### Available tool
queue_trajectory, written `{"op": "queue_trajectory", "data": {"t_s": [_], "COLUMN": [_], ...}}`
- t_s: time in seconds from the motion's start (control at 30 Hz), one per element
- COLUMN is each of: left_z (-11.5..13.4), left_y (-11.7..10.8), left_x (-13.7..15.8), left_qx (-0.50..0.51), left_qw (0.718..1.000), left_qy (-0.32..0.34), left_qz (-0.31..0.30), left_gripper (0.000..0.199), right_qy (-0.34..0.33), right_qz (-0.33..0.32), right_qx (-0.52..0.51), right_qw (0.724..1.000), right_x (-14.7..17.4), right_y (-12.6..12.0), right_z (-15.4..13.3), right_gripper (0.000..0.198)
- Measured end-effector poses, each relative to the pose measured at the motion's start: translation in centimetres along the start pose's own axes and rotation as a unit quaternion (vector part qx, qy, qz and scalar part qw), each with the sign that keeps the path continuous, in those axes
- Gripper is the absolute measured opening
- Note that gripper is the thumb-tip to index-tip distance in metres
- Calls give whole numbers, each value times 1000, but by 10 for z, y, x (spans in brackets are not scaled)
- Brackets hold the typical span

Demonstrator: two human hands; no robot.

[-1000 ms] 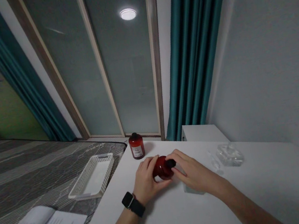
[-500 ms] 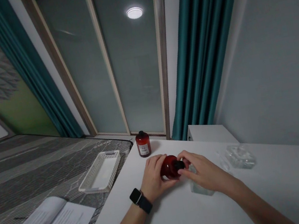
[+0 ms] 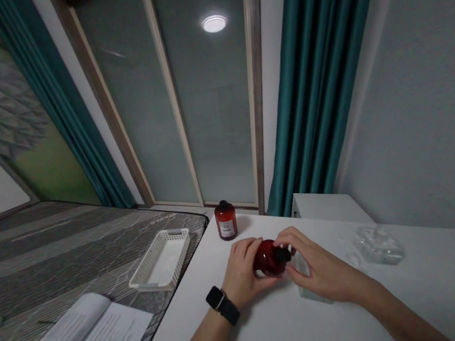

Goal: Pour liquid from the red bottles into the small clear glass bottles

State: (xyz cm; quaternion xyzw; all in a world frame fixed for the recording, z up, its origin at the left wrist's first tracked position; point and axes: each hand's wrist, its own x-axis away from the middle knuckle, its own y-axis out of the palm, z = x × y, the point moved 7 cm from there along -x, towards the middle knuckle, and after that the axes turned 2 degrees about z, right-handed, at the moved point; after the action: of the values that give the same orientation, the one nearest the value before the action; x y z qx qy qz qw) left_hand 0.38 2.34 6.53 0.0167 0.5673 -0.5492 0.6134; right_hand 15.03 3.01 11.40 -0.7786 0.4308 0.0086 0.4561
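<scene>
While one bottle [image 3: 226, 221] stands upright, left hand [image 3: 244, 275] grips second bottle [image 3: 267, 259], dark red, tilted; right hand [image 3: 320, 271] curls around black cap [image 3: 284, 254], grip unclear.

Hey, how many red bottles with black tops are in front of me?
2. The upright bottle stands near the white table's far edge; the tilted bottle is in the left hand, partly covered, right hand at its top.

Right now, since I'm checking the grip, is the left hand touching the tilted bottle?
Touching: the head view shows the left hand curled around the tilted bottle.
</scene>
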Motion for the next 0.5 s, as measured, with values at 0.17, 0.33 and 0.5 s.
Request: {"op": "queue_trajectory", "data": {"t_s": [0.17,0.33,0.5], "left_z": [-2,-2,-1], "left_y": [3,2,1], "left_x": [0,1,0], "left_qx": [1,-8,-15], "left_qw": [1000,1000,1000], "left_qy": [-8,-1,5], "left_qz": [-15,-9,-8], "left_gripper": [79,80,79], "right_qy": [47,2,28], "right_qz": [6,21,6], "right_qx": [20,14,25], "right_qw": [999,1000,999], "right_x": [1,2,2], "right_y": [1,-1,2], "right_z": [7,1,4], "right_gripper": [21,46,29]}}
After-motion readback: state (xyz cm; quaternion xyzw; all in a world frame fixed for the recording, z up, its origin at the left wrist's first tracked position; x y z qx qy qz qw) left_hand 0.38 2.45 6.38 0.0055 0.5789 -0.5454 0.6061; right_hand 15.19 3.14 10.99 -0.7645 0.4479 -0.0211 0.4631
